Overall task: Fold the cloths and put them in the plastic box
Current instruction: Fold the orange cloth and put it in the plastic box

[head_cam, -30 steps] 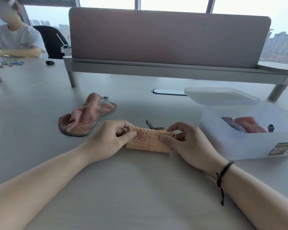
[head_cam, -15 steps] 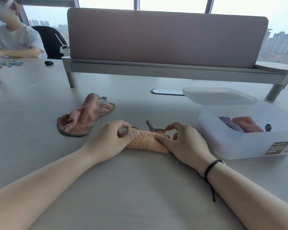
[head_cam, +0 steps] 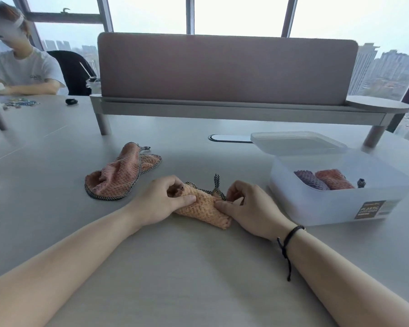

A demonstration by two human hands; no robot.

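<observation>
Where both hands meet on the table (head_cam: 198, 267), a small orange cloth (head_cam: 202, 207) lies folded into a thick, narrow bundle. The left hand (head_cam: 161, 204) grips its left end, thumb pressed on top and fingers curled over the far edge. The right hand (head_cam: 250, 208) grips the right end, thumb flat on the bundle, fingers bent over the back. A dark checked trim and a hanging loop (head_cam: 216, 182) stick up from the bundle's far edge, between the two grips.

Edges: the near long edge of the bundle is a smooth fold; its right corner pokes out under the right thumb. Bare table runs from the grips toward the near edge, crossed only by the forearms.

Left of and beyond the left grip, apart from it, a pink cloth (head_cam: 121, 178) lies crumpled and unfolded, dark trim showing along its rim. Right of the right grip, near but not touching, stands the plastic box (head_cam: 335, 204), open on top, label on its near wall. Inside it lie a purple rolled cloth (head_cam: 311, 180) and a rust-pink rolled cloth (head_cam: 333, 179), side by side. The lid (head_cam: 298, 142) rests beyond, against the box's far rim.

Past the grips a raised shelf with a screen (head_cam: 224, 69) crosses the table. Far left, another person (head_cam: 21, 64) sits at the table.
</observation>
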